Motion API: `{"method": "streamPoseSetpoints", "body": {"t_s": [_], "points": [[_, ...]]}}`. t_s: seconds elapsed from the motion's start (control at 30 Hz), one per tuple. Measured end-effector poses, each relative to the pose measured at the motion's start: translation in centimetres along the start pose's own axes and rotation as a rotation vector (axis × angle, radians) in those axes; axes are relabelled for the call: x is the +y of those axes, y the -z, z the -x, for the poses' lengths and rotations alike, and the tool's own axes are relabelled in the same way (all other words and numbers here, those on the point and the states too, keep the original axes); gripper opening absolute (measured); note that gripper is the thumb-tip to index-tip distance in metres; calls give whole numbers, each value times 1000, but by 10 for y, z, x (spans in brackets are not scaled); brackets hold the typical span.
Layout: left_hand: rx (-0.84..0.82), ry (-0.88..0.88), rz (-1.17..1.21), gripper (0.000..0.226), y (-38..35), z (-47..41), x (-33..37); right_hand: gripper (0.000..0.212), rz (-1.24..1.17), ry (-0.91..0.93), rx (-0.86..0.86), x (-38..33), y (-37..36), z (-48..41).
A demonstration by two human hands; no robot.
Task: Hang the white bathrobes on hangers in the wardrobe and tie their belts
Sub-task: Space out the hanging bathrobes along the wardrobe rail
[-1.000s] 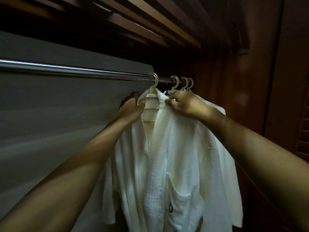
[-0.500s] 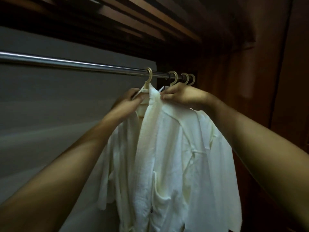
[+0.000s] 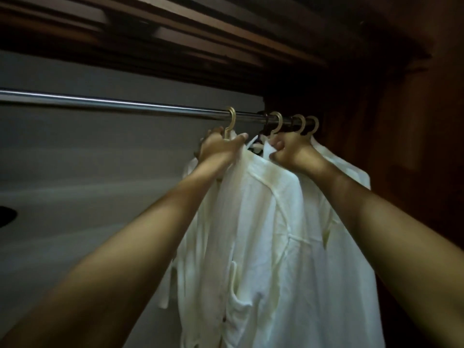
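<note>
A white bathrobe (image 3: pixel 263 234) hangs lengthwise from centre frame down to the bottom edge, pocket side towards the camera. It is on a pale hanger (image 3: pixel 231 121) hooked over a metal rail (image 3: pixel 125 106) that crosses the upper frame. The left hand (image 3: pixel 221 148) curls its fingers closed round the collar just below the hook, and the right hand (image 3: pixel 292 153) bunches shoulder fabric in a tight grip. A second bathrobe (image 3: pixel 349 172) hangs behind at right
</note>
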State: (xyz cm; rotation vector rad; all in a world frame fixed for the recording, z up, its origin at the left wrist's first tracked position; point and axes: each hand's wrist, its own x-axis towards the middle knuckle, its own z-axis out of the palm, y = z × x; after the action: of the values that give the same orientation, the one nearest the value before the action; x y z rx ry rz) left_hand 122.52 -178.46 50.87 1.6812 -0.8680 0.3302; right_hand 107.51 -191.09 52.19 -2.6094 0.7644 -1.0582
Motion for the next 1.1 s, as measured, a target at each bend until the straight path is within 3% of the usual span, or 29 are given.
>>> {"method": "streamPoseSetpoints", "body": {"t_s": [0.13,0.2,0.37,0.47,0.63,0.83,1.1], "points": [[-13,28,20,15,-3,-6,9,48,2,-11,-51,13,-17,-9],[35,-2,0,4,1,-11,3,42,-42,11,-61,15,-23,-12],[49,32,59,14,20,-16,-4,42,-31,40,-56,19,-27,-16],[60,76,114,18,44,-16,-13,27,-41,74,-23,9,-21,-16],[139,87,174,18,103,1,-29,46,-30,82,-12,-34,-15,-18],[176,125,142,9,185,29,-37,48,141,-21,-48,-44,-18,-29],[234,220,106,4,277,48,-53,28,9,-3,75,-40,-39,-10]]}}
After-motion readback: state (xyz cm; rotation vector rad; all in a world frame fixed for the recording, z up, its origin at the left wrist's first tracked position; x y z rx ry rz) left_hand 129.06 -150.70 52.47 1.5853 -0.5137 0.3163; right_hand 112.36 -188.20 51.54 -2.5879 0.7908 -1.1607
